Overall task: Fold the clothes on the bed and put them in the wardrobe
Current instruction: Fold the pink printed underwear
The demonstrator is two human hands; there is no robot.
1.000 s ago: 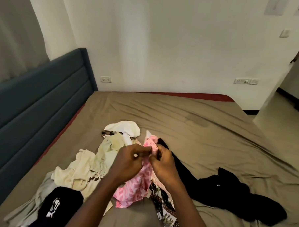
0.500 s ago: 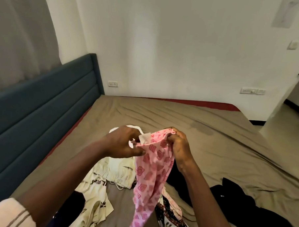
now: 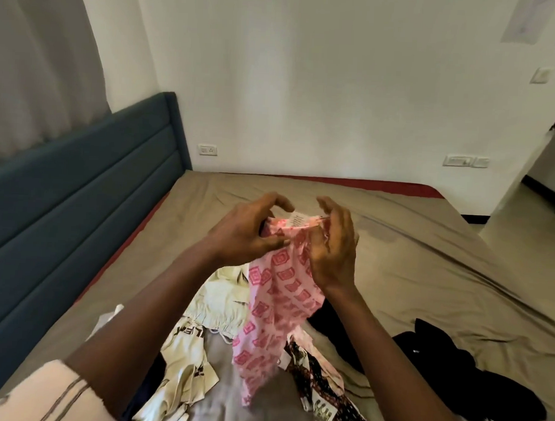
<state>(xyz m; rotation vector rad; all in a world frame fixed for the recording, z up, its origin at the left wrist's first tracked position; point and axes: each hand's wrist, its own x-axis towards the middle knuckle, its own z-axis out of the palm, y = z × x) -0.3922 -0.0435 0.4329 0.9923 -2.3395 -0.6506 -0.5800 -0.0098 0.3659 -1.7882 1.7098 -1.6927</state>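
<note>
Where the pink patterned garment point(image 3: 279, 293) hangs: over the near middle of the bed point(image 3: 411, 248), held up by its top hem, with the lower end drooping toward the near edge. Whether that end touches the sheet I cannot tell.
Long axis: roughly vertical. The hem runs left to right between the hands, with a white label point(image 3: 296, 219) at its middle.
Left hand point(image 3: 246, 234): at the hem's left end, thumb and lower fingers pinching the cloth, index finger arched free above it.
Right hand point(image 3: 331, 247): at the hem's right end, palm turned inward, cloth bunched against its thumb side. The fingers are only loosely curved and the pinch itself is partly hidden.
Hand spacing: both hands are on the hem and close together, neither nearer. Spreading it flat probably calls for sliding them apart along the hem.
Pile below: cream garments point(image 3: 215, 303) to the left, a dark printed garment point(image 3: 319, 381) just right, a black garment point(image 3: 453, 377) further right.
Wardrobe: not in view.
</note>
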